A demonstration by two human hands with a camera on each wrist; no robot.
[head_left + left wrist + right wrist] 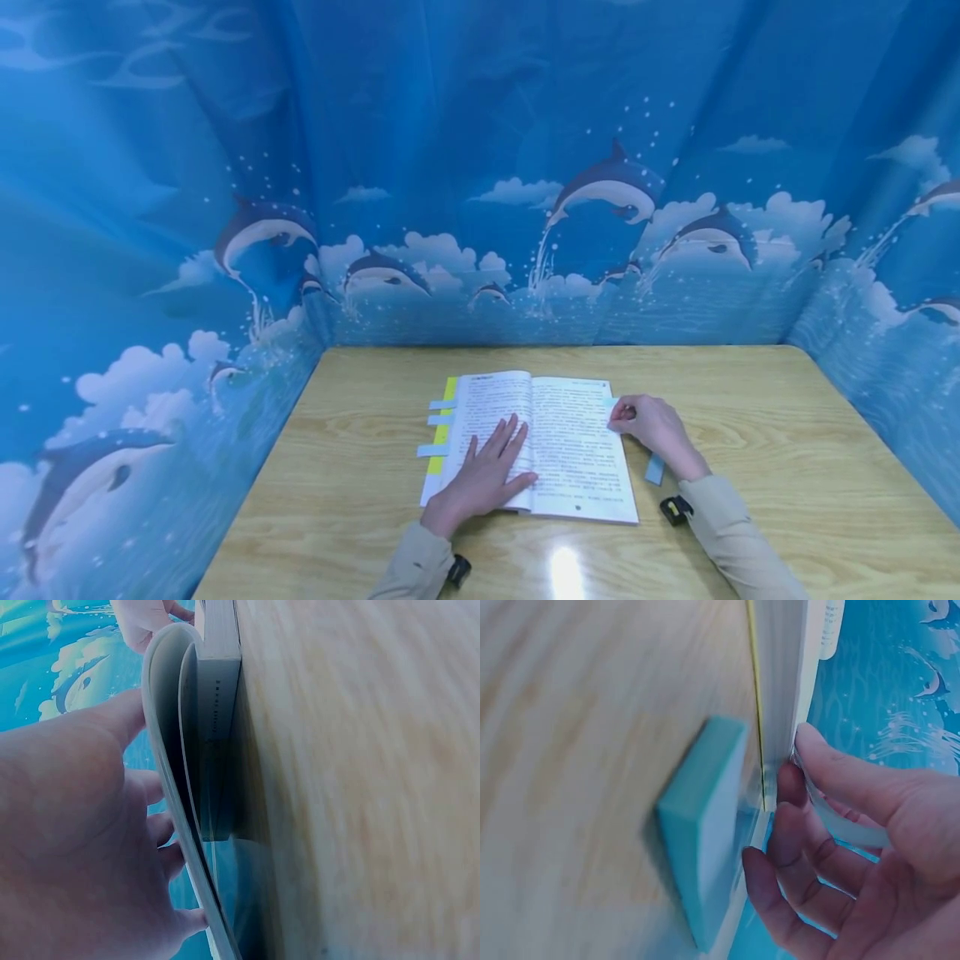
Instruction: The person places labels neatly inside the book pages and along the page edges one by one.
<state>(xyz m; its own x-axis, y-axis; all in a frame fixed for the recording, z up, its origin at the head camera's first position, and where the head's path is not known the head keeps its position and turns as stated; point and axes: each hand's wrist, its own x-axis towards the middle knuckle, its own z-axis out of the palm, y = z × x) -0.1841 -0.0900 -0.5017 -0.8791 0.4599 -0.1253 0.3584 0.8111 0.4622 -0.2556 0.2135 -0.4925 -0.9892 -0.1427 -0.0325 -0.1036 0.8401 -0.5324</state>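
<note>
An open book lies on the wooden table, with printed text on both pages. My left hand rests on the left page with its fingers spread; in the left wrist view, the hand lies along the curved pages. At the right page's outer edge my right hand pinches a light blue sticky note between thumb and fingertips. In the right wrist view this pale sticky note bends back from the fingertips toward the palm. A blue pad of sticky notes lies on the table beside that hand.
Several light blue tabs stick out from the book's left side, over a yellow strip. The wooden table reaches back to a blue dolphin-print curtain. Dark wrist devices sit by both cuffs.
</note>
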